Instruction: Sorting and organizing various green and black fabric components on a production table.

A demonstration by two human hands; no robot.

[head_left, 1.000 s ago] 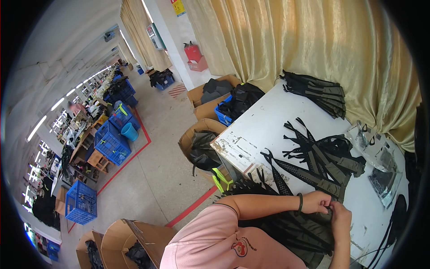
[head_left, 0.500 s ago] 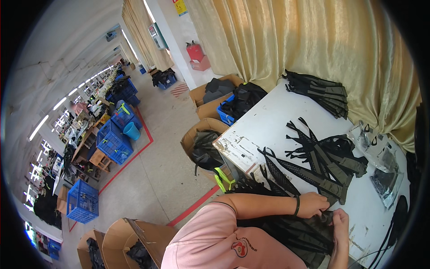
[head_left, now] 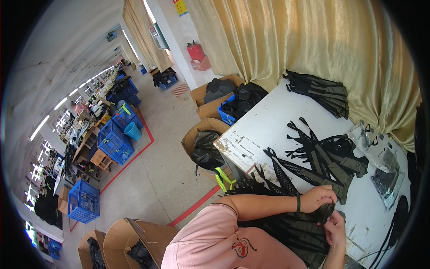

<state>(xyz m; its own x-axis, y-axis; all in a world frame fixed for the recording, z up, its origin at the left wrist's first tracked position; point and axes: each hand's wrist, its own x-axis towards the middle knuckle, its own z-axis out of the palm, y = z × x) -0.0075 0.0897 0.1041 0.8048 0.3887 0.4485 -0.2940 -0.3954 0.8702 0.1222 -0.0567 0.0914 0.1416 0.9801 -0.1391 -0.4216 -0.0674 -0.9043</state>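
My left hand [head_left: 317,197] and my right hand [head_left: 336,229] meet at the near edge of a white table [head_left: 268,125]. Both are closed on a small black fabric piece [head_left: 323,212] held between them. A dark band sits on my left wrist. Under my hands lies a pile of black and olive fabric parts [head_left: 295,233]. Just beyond my left hand, black mesh straps with olive webbing [head_left: 320,154] are spread over the tabletop.
A neat stack of black and olive pieces [head_left: 320,92] lies at the table's far side, against a yellow curtain [head_left: 286,40]. Clear plastic bags [head_left: 380,154] lie at the right. Cardboard boxes of dark fabric [head_left: 206,143] stand left of the table, blue crates [head_left: 112,141] farther off.
Both hands stay together on the black piece at the table's near edge, shifting only slightly. The view has tilted a little.
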